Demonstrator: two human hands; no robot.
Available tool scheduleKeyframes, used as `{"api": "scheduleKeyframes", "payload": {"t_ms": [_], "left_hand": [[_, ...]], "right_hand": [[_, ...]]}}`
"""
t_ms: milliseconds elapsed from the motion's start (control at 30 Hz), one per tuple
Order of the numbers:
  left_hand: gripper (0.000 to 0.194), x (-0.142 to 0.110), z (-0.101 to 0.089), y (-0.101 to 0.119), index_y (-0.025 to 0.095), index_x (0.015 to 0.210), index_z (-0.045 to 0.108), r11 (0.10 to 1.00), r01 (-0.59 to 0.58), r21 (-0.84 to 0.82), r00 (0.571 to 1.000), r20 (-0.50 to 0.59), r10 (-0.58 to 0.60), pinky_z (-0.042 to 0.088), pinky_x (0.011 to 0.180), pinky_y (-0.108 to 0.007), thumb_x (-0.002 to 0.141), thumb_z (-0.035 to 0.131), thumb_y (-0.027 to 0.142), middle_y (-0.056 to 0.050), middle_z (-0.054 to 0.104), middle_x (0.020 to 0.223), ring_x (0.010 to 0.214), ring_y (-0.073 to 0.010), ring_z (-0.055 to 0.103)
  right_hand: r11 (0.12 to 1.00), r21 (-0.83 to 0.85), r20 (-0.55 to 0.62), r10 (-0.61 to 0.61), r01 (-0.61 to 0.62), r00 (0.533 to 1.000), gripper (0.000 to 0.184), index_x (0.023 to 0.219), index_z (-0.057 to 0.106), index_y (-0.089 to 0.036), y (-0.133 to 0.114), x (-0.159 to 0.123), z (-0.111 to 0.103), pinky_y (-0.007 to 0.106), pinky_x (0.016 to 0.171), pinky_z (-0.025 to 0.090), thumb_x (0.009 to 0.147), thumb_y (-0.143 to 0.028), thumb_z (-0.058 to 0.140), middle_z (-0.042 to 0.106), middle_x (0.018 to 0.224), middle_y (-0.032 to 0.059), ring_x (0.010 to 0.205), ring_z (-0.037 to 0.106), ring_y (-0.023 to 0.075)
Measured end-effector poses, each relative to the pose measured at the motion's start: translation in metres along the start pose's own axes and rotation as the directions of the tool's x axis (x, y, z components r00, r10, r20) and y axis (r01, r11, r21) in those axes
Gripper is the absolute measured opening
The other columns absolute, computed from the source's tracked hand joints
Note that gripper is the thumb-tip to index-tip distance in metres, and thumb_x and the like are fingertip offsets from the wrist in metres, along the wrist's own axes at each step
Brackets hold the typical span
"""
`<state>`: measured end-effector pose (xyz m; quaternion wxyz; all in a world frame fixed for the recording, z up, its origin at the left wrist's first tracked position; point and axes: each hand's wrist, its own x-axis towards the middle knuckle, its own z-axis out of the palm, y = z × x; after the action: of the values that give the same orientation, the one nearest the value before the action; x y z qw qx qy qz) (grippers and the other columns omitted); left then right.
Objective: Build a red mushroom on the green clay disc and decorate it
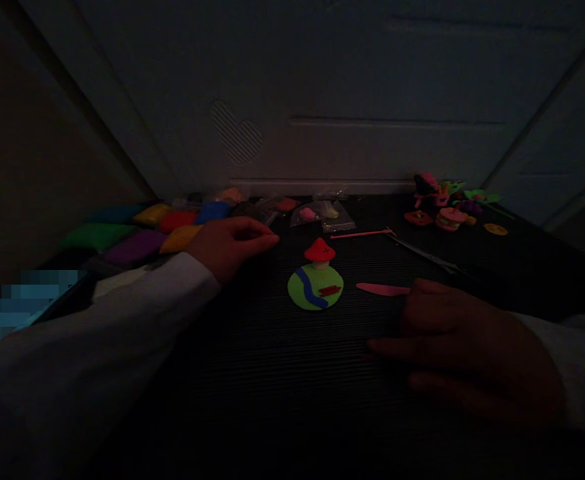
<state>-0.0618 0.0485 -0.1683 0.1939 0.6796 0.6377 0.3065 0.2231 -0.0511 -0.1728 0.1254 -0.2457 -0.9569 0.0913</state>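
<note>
My left hand (230, 248) is raised left of the clay model, thumb and forefinger pinched together. A reddish speck shows at its fingertips, too small to name. The model is a light-green clay disc (296, 293) with a blue wavy strip (309, 288), small dark-red sticks (330, 291) and a house with a pale body (321, 265) and red cone roof (319, 251). My right hand (477, 353) rests to the right, curled fingers around the handle end of a pink plastic knife (380, 289). Its forefinger points left, by a tiny red bit (367, 357) on the table.
Colored clay packs (137, 245) lie at the left. Small clear bags (340, 217) line the back by a white panel (352, 153). A pink stick tool (357, 234) and scissors (425, 254) lie behind the knife. Clay figures (450, 219) stand back right.
</note>
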Motion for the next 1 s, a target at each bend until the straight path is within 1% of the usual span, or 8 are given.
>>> {"api": "scheduleKeyframes", "payload": {"t_ms": [133,300,467,600,733,833,1000], "left_hand": [[0.033,-0.0015,-0.0007,0.0025,0.021,0.077,0.066,0.999,-0.009,0.044,1.0,-0.01,0.01,0.04,0.059,-0.025,0.06,0.062,0.049,0.002,0.063,0.067,0.061,-0.0141,0.055],[0.03,-0.0011,0.0011,0.0006,0.021,0.076,0.066,1.0,-0.017,0.009,1.0,-0.02,0.017,0.04,0.058,-0.025,0.06,0.063,0.047,0.002,0.063,0.064,0.06,-0.0137,0.055],[0.031,0.0003,0.0019,-0.0019,0.021,0.075,0.066,0.999,-0.041,-0.007,0.999,-0.017,0.041,0.04,0.058,-0.025,0.06,0.063,0.048,0.002,0.064,0.067,0.061,-0.0137,0.056],[0.031,-0.0007,0.0012,-0.0004,0.021,0.076,0.066,0.999,-0.042,-0.004,0.999,-0.008,0.042,0.041,0.059,-0.025,0.06,0.063,0.048,0.002,0.064,0.068,0.062,-0.0138,0.056],[0.031,-0.0018,0.0005,0.0012,0.021,0.076,0.066,0.999,-0.038,-0.009,0.999,-0.016,0.038,0.041,0.06,-0.025,0.06,0.063,0.047,0.002,0.064,0.068,0.062,-0.0135,0.056],[0.032,-0.0016,0.0005,0.0008,0.021,0.076,0.066,0.999,-0.035,0.006,0.999,-0.005,0.035,0.04,0.059,-0.024,0.06,0.063,0.048,0.001,0.064,0.068,0.063,-0.0136,0.056],[0.033,-0.001,0.0018,-0.0009,0.021,0.078,0.066,0.999,-0.036,-0.003,0.999,-0.013,0.036,0.04,0.058,-0.024,0.061,0.062,0.049,0.001,0.065,0.069,0.063,-0.0136,0.056]], "right_hand": [[0.999,-0.009,-0.006,-0.035,0.035,0.999,0.032,0.114,0.053,-0.021,-0.0018,0.0,0.001,0.038,0.075,0.029,0.084,-0.026,0.045,0.056,0.076,0.0026,0.071,0.048,0.0158],[0.997,-0.02,-0.01,-0.074,0.074,0.997,0.033,0.114,0.053,-0.021,-0.0047,-0.001,0.0027,0.04,0.077,0.029,0.083,-0.027,0.045,0.056,0.075,0.0022,0.07,0.048,0.016],[0.998,-0.058,-0.034,-0.041,0.039,0.999,0.034,0.115,0.052,-0.021,-0.0049,-0.0016,0.0035,0.041,0.079,0.029,0.082,-0.028,0.047,0.056,0.075,0.0018,0.072,0.049,0.017],[0.998,-0.036,-0.023,-0.06,0.059,0.998,0.033,0.114,0.053,-0.021,-0.0059,-0.0018,0.0049,0.04,0.076,0.03,0.083,-0.028,0.046,0.056,0.075,0.0022,0.07,0.048,0.0168],[0.997,-0.061,-0.044,-0.039,0.036,0.998,0.033,0.114,0.053,-0.019,-0.007,-0.0014,0.0057,0.041,0.075,0.03,0.083,-0.029,0.046,0.058,0.077,0.0036,0.072,0.048,0.0181],[0.997,-0.044,-0.048,-0.061,0.059,0.997,0.033,0.113,0.053,-0.019,-0.008,-0.0011,0.0062,0.04,0.074,0.03,0.083,-0.029,0.046,0.058,0.075,0.0032,0.07,0.048,0.0176],[0.998,-0.067,-0.052,-0.001,-0.002,0.999,0.035,0.116,0.052,-0.021,-0.0059,-0.0009,0.0066,0.04,0.076,0.029,0.083,-0.03,0.046,0.058,0.078,0.0034,0.074,0.049,0.0181]]}}
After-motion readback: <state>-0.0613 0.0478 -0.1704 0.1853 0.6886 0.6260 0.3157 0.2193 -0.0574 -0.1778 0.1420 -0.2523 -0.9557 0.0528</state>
